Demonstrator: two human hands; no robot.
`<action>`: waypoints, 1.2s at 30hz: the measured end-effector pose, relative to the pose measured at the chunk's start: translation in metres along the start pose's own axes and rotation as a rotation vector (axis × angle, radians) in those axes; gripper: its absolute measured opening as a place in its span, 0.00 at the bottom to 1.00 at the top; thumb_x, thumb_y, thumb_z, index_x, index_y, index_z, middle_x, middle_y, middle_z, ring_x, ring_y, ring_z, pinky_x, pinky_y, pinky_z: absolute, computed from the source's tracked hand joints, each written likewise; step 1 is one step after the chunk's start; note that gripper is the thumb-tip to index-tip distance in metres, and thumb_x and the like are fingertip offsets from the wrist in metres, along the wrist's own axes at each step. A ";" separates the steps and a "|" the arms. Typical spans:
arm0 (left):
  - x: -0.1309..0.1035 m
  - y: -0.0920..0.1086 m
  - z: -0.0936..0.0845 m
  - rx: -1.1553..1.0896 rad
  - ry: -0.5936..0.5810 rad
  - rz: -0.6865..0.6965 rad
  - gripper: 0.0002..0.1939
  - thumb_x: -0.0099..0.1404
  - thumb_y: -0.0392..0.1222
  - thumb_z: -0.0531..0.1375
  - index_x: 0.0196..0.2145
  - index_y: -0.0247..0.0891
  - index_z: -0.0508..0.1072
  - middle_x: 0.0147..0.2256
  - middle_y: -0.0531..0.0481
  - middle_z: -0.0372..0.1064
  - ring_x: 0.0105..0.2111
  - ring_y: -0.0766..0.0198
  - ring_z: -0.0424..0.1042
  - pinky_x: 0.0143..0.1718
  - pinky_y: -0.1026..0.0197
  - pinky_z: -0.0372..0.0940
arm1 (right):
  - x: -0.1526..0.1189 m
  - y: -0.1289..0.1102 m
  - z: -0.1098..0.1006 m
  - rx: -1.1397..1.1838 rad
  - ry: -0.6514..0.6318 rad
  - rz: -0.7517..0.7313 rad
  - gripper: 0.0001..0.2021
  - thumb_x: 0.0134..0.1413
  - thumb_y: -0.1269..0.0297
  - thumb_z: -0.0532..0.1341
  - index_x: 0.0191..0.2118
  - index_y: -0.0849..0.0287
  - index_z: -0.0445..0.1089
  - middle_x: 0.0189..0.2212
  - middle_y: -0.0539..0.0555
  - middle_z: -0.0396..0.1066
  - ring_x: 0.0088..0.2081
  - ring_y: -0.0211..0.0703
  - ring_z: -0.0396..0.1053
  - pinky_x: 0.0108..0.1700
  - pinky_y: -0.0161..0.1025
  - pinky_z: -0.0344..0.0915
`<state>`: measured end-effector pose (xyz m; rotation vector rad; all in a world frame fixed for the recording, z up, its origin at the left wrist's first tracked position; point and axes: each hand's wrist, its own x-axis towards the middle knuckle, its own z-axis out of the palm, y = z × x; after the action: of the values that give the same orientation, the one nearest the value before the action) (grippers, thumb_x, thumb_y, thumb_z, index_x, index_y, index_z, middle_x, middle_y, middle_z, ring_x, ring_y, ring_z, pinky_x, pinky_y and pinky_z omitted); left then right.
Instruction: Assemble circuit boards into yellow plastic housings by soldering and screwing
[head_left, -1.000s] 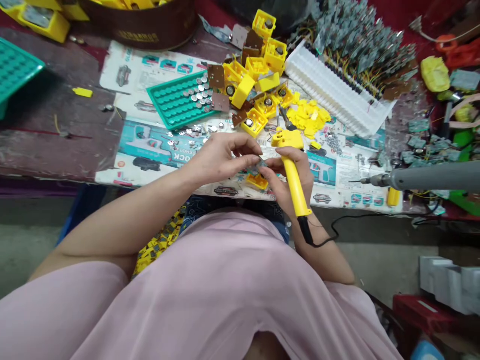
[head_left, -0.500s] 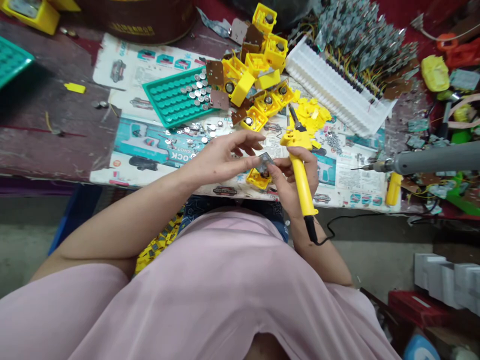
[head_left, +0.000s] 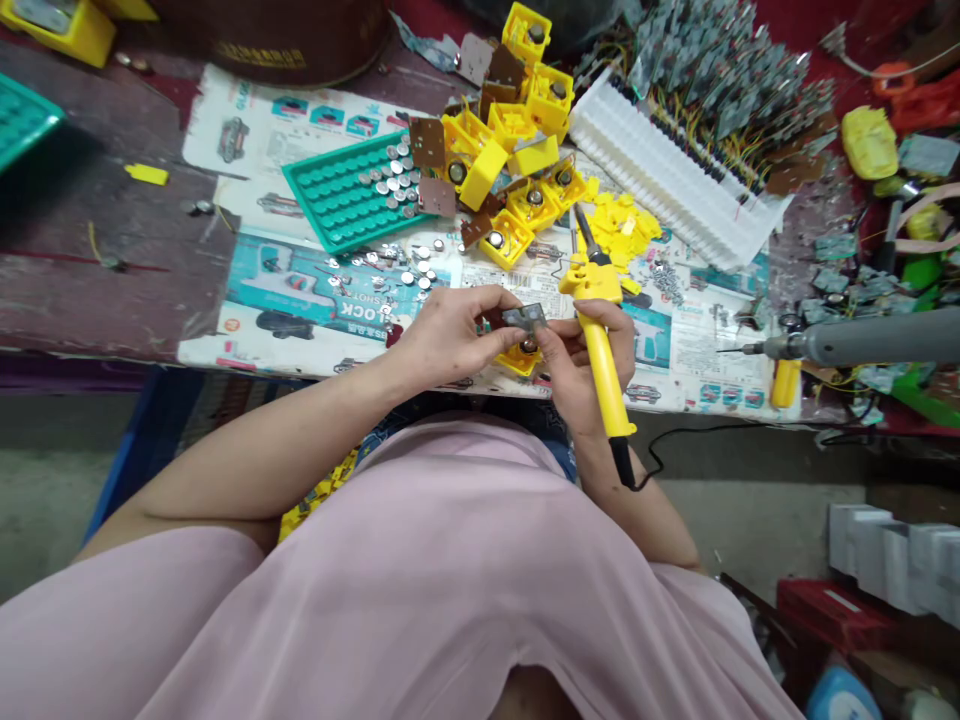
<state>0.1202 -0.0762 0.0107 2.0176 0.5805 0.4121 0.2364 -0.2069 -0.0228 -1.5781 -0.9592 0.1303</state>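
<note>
My left hand (head_left: 457, 328) pinches one edge of a small grey circuit board (head_left: 524, 317) between thumb and fingers. The thumb and fingertips of my right hand (head_left: 589, 350) are on the board's other side. That same hand also carries a yellow soldering iron (head_left: 601, 365), its dark tip pointing away from me over the table. Just below the board lies a small yellow plastic housing (head_left: 520, 360) with a round metal part inside, partly covered by my fingers. Beyond my hands sit several similar yellow housings (head_left: 534, 205) with round parts and brown boards.
A green tray (head_left: 315, 195) with round metal cells stands left of the housings. Small yellow pieces (head_left: 622, 225) lie behind the iron. A white rack (head_left: 667, 180) holds many wired boards. From the right edge juts a grey electric screwdriver (head_left: 877, 338). The iron's black cord (head_left: 705, 428) trails right.
My left hand has drawn nearer and its fingers have closed in on the circuit board, which has turned slightly. The right hand and soldering iron have hardly moved.
</note>
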 end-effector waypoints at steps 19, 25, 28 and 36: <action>-0.002 -0.005 -0.010 -0.070 -0.093 -0.018 0.21 0.65 0.56 0.59 0.38 0.35 0.81 0.32 0.48 0.79 0.32 0.62 0.76 0.33 0.65 0.68 | -0.004 0.007 -0.002 0.010 -0.047 -0.003 0.19 0.57 0.54 0.66 0.51 0.46 0.63 0.35 0.45 0.76 0.33 0.37 0.77 0.36 0.35 0.77; -0.015 -0.009 -0.022 0.077 -0.013 0.052 0.19 0.68 0.51 0.56 0.44 0.38 0.80 0.43 0.47 0.80 0.41 0.61 0.78 0.43 0.63 0.70 | 0.002 -0.009 -0.040 -0.009 -0.072 -0.168 0.13 0.62 0.57 0.63 0.52 0.45 0.71 0.42 0.47 0.80 0.43 0.40 0.79 0.48 0.40 0.77; -0.022 -0.010 -0.028 0.150 -0.011 0.077 0.16 0.67 0.47 0.56 0.44 0.39 0.79 0.44 0.48 0.80 0.42 0.62 0.79 0.47 0.62 0.71 | -0.001 -0.023 -0.072 -0.139 -0.083 -0.247 0.18 0.67 0.50 0.55 0.58 0.45 0.70 0.37 0.48 0.81 0.37 0.39 0.79 0.44 0.39 0.77; -0.030 -0.022 -0.041 0.216 -0.092 0.031 0.16 0.69 0.45 0.53 0.47 0.36 0.75 0.48 0.45 0.78 0.48 0.59 0.77 0.53 0.55 0.70 | -0.043 -0.027 -0.147 -0.441 0.302 -0.368 0.21 0.59 0.47 0.58 0.49 0.53 0.76 0.35 0.53 0.78 0.29 0.41 0.73 0.29 0.38 0.71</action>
<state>0.0695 -0.0543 0.0099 2.2421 0.5564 0.2823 0.2797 -0.3493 0.0226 -1.7199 -1.0634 -0.5965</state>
